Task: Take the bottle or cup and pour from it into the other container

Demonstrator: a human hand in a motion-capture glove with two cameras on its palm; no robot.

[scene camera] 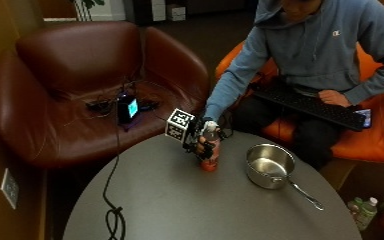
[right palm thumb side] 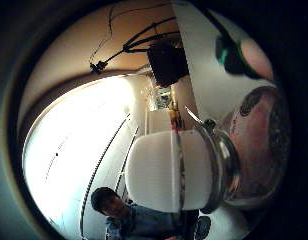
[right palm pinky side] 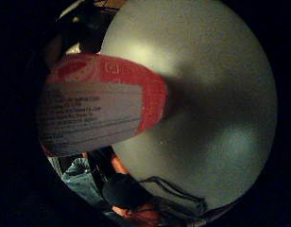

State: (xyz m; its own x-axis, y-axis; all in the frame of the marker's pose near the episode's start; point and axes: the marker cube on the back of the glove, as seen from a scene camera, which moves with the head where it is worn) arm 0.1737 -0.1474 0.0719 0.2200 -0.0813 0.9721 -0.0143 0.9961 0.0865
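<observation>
Gloved right hand (scene camera: 204,141) grips red-labelled bottle (scene camera: 210,155).
Fingers curled round it; bottle upright on round table (scene camera: 179,200), steel saucepan (scene camera: 270,166) near.

upright red-labelled bottle (scene camera: 210,152) with white cap, on the table near an open steel saucepan (scene camera: 269,165).

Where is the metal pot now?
In the outside view, the metal pot stands on the round table, beside the red bottle that the gloved right hand grips.
</observation>
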